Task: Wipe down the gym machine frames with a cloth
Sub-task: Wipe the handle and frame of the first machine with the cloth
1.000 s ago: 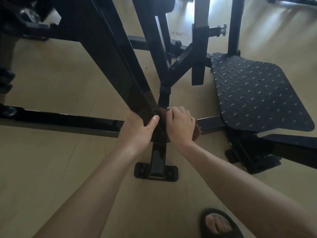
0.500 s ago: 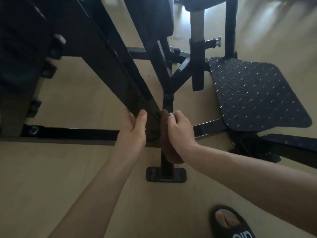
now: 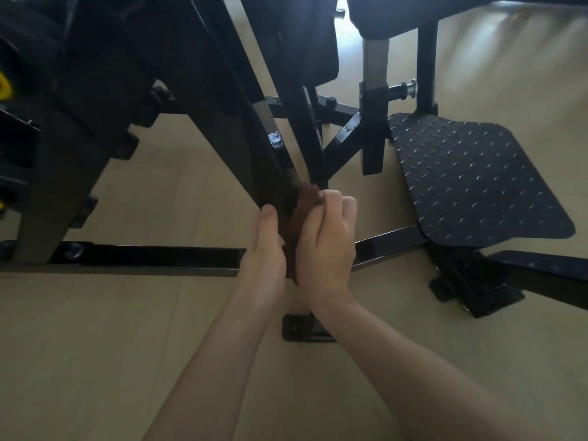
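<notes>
A studded black footplate (image 3: pixel 471 183) is lying to the right on the pale floor (image 3: pixel 95 361), a long base bar (image 3: pixel 143 257) is running across behind the wrists, and a bolted foot bracket (image 3: pixel 297 327) is showing between the forearms. The glossy black slanted frame bar (image 3: pixel 270 148) is descending from upper left to the hands, hiding part of each. A dark brown cloth (image 3: pixel 300 214) is wrapping the bar's lower end. The right hand (image 3: pixel 324 237) is gripping the cloth with fingers curled; the left hand (image 3: pixel 265 246) is resting against the bar's left side, thumb extended, its fingers hidden.
</notes>
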`<state>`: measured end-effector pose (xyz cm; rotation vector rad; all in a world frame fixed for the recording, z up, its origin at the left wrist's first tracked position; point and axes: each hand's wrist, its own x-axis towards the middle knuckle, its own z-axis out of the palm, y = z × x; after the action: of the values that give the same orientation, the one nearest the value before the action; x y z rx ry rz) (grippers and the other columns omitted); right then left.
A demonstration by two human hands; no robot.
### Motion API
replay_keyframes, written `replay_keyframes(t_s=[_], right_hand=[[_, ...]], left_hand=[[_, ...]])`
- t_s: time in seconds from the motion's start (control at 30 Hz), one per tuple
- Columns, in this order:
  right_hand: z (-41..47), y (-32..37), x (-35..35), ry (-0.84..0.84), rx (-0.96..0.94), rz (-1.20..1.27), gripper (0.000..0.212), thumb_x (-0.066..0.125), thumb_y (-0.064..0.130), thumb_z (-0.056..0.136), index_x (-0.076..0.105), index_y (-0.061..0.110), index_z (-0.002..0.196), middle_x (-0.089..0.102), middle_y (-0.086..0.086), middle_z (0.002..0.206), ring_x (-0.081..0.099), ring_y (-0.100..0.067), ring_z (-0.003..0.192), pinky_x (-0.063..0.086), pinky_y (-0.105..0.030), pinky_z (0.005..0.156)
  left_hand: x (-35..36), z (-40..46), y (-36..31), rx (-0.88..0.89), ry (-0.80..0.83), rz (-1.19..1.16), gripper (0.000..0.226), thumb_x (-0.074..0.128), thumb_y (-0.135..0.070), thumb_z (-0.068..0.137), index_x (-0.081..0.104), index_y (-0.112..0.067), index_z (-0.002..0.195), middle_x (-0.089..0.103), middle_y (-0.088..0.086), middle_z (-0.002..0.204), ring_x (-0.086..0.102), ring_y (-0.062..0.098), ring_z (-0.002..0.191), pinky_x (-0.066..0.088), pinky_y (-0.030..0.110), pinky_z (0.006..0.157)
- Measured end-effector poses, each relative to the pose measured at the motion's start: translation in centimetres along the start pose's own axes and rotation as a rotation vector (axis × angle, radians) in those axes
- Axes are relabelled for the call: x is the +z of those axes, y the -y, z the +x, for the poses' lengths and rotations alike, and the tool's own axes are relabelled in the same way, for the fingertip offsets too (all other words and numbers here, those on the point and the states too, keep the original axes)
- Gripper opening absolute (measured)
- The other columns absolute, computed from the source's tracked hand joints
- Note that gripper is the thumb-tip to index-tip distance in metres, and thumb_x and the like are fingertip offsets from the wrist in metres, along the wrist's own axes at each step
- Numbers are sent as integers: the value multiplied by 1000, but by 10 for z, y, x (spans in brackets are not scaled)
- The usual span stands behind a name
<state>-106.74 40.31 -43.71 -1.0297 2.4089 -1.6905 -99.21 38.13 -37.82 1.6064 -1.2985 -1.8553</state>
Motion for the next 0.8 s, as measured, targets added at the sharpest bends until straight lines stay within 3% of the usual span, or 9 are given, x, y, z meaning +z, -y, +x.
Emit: replay_keyframes(t_s=[0.1,0.2,0.3,0.37,0.47,0.57,0.63,0.7,0.8], right_hand=[[-12,-53,1,108,221,-77,24,34,35,110,52,20,107,48,3,108,58,-12,82,56,-32,70],[-23,-86,-8,230,405,-162,26,31,35,111,50,21,104,48,0,106,56,-15,78,46,-26,63],[-20,-72,-7,192,453,-115,26,31,34,111,50,19,101,46,3,102,55,-13,77,39,-21,62],[-14,-49,-6,153,394,-32,24,35,34,111,51,20,100,47,4,102,57,-12,79,42,-22,66],[0,0,-9,92,160,31,19,40,31,109,53,19,101,48,5,104,55,-3,80,42,-14,67],[13,48,-10,-37,-122,-7,18,43,27,106,56,16,99,47,6,99,52,-2,78,41,-8,63],[16,59,-7,-103,-216,10,21,43,27,104,59,13,100,51,2,100,55,-10,80,51,-20,62],[10,48,-4,-143,-291,3,21,43,26,103,59,13,102,55,-4,101,58,-16,79,56,-31,59],[-3,7,1,-95,-334,-52,13,43,25,103,53,17,102,57,-6,105,60,-18,77,56,-32,58]], left_hand=[[-2,2,-2,-58,-19,-14,76,28,-69,99,30,-23,159,37,-1,160,32,20,148,18,38,122],[-5,7,-7,-123,-38,-22,81,32,-72,97,22,-25,162,26,0,166,24,23,152,12,42,123],[-13,4,-4,-10,-35,-4,75,31,-69,99,25,-26,161,30,-3,164,27,18,151,19,35,120],[-19,-1,0,84,-21,5,68,30,-64,102,30,-27,159,34,-5,162,31,17,150,22,32,118],[-20,-7,3,105,-16,25,66,27,-65,102,35,-30,157,40,-2,159,38,20,145,24,42,123],[-18,-11,-1,114,-56,41,67,31,-70,96,58,-26,139,64,8,135,57,25,126,41,50,113],[-18,-14,-2,118,-75,11,65,34,-70,91,65,-26,128,70,7,121,63,23,116,47,49,107],[-17,-17,-2,124,-77,-9,60,34,-66,97,66,-25,128,71,6,120,64,21,115,49,47,106],[-15,-14,-2,124,-88,0,54,32,-56,105,57,-26,142,60,3,142,51,22,135,37,47,117]])
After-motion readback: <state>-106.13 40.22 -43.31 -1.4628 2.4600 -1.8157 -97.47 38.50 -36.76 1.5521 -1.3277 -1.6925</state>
